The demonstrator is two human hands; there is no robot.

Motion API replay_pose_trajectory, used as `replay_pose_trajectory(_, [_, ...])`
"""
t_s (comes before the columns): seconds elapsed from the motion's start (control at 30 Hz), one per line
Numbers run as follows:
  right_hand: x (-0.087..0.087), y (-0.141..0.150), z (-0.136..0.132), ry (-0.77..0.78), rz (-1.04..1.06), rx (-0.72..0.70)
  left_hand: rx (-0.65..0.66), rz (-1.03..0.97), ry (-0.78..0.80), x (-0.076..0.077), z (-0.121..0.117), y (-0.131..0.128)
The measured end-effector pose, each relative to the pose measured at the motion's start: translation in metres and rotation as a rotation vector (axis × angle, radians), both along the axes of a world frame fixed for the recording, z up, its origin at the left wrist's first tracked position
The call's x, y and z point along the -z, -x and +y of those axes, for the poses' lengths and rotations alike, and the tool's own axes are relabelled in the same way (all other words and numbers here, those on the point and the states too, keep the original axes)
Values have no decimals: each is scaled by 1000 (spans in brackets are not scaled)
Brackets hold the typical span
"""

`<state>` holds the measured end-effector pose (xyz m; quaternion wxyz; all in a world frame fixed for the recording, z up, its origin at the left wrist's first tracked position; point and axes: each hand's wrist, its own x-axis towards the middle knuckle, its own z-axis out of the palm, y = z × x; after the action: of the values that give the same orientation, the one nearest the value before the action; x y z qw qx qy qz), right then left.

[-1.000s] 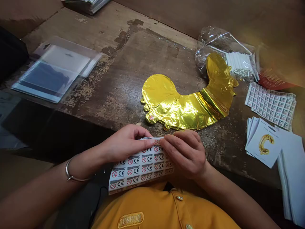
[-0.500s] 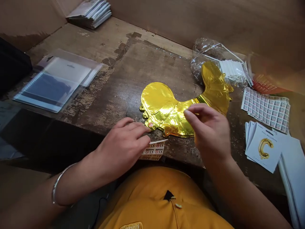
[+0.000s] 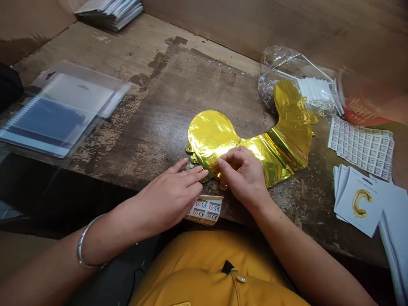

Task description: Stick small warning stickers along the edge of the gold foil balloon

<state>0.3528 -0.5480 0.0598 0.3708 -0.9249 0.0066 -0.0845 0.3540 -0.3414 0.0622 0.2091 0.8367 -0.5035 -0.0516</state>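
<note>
A flat gold foil balloon (image 3: pixel 210 129), curved in shape with small tabs along its edge, lies on the worn wooden table. My left hand (image 3: pixel 174 193) rests with its fingers stretched out on the balloon's lower left edge. Partly under that hand, at the table's front edge, is a sheet of CE stickers (image 3: pixel 208 208). Over the balloon, my right hand (image 3: pixel 245 176) is closed, thumb and forefinger pinched at a small sticker (image 3: pixel 213 160) with a red sign. The fingers partly cover this sticker, which lies against the foil.
Clear plastic sleeves (image 3: pixel 60 108) lie at left, and a paper stack (image 3: pixel 110 12) at the back. At right are a bag of white sticks (image 3: pixel 315 91), sheets of small labels (image 3: pixel 361 146) and cards picturing a gold C balloon (image 3: pixel 360 202).
My right hand has come down and left, from above the balloon to its lower left part. The left fingers have straightened a little on the foil. The view has shifted slightly.
</note>
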Motion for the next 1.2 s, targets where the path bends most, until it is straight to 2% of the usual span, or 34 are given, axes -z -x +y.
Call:
replay_pose_trajectory(0.17, [0,1,6,-15,-8,-58,-1,-12,22,1,0,0])
replay_pose_trajectory(0.4, [6,1,10,9,-18,-37,0,-13,21,2,0,-1])
replay_pose_trajectory(0.73, [4,0,9,-14,8,-47,-4,-25,8,0,0,0])
replay_pose_trajectory(1.2, [13,4,12,195,-50,-31,-16,-44,-2,1,-1,0])
